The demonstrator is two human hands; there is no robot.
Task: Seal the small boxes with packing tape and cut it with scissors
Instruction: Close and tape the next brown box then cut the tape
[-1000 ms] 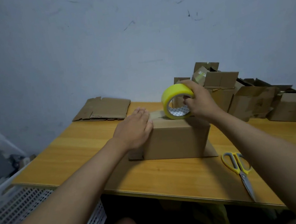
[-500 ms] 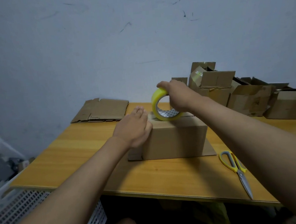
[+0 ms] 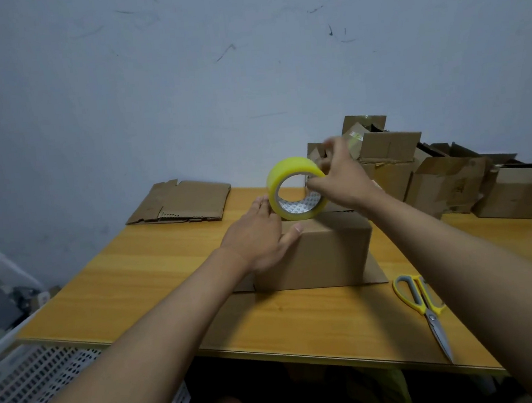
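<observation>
Right hand (image 3: pixel 340 181) grips the light, stiff tape roll (image 3: pixel 296 188) through its core; left hand (image 3: pixel 258 234) rests flat, steadying the crushable cardboard box (image 3: pixel 324 251) mid-table.

The bench (image 3: pixel 155 277) is a yellow wood-grain top set against a wall. A cardboard box (image 3: pixel 321 254) stands near its middle on flaps spread flat. A flattened sheet of cardboard (image 3: pixel 180 203) lies at the far left. Scissors (image 3: pixel 426 306) with yellow handles lie near the right front edge, blades toward the near side. A cluster of boxes (image 3: pixel 451 180), seemingly open, crowds the far right.
</observation>
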